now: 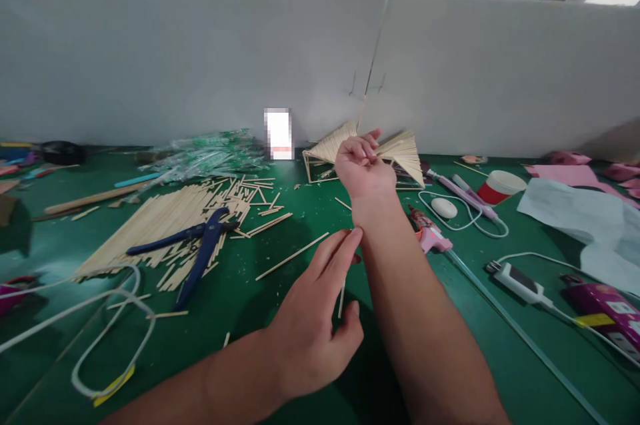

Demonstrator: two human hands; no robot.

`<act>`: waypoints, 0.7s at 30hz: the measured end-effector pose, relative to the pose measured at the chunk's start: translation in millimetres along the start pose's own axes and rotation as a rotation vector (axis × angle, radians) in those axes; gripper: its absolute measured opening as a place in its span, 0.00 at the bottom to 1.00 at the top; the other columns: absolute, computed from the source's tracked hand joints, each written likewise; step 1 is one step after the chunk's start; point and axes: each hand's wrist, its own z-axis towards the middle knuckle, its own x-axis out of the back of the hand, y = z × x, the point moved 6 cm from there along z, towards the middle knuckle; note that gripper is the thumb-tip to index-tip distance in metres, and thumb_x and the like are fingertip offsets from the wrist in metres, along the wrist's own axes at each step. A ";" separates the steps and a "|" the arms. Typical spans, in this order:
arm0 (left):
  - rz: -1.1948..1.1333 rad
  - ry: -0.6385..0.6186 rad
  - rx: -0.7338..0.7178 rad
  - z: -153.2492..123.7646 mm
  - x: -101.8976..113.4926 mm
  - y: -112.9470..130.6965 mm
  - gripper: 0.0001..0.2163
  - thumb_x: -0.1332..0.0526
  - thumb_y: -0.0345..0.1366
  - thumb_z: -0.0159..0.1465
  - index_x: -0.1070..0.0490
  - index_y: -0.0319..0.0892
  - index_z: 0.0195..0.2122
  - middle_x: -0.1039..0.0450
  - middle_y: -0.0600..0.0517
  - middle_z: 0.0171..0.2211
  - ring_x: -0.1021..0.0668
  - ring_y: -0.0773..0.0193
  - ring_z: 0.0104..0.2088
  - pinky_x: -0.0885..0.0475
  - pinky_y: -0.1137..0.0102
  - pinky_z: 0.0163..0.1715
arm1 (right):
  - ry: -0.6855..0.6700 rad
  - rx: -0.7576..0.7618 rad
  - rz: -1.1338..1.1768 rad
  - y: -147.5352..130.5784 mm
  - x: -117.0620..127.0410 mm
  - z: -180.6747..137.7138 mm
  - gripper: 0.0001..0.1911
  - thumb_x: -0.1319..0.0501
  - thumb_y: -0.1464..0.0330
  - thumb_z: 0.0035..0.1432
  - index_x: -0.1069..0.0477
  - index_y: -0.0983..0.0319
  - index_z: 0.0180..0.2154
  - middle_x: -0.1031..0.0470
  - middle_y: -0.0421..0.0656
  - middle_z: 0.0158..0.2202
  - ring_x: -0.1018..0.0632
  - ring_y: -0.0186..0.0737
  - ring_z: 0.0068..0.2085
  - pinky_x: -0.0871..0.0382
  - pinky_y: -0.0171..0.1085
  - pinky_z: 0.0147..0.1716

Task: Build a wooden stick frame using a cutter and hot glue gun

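My left hand [320, 311] holds nothing; its straight fingers touch the inner side of my right wrist and the thumb stands apart. My right hand [367, 168] is turned palm up with loosely bent fingers and nothing visible in it. Behind it stands a fan-shaped model of thin wooden sticks [407, 155], its middle partly hidden by the hand. A single stick [293, 256] lies on the green table left of my hands. To the right of my right forearm rests a pink glue gun [434, 237] with a clear glue stick [515, 328] trailing from it.
Blue-handled cutters [203, 255] lie on a spread of wooden sticks [135, 228] at left. Behind are green-and-clear plastic wrappers [210, 151] and a bright phone-like screen [279, 135]. White cables [107, 338], a red-and-white cup [500, 187] and tissue [575, 218] lie around. A white partition [200, 51] borders the back.
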 end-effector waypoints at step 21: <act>-0.042 -0.014 0.006 0.6 -16.4 -5.6 0.40 0.44 0.22 0.55 0.59 0.50 0.67 0.53 0.47 0.66 0.37 0.50 0.61 0.34 0.55 0.59 | 0.027 0.031 -0.057 -6.8 11.5 8.0 0.25 0.65 0.78 0.63 0.39 0.58 0.22 0.49 0.34 0.18 0.46 0.33 0.17 0.46 0.33 0.19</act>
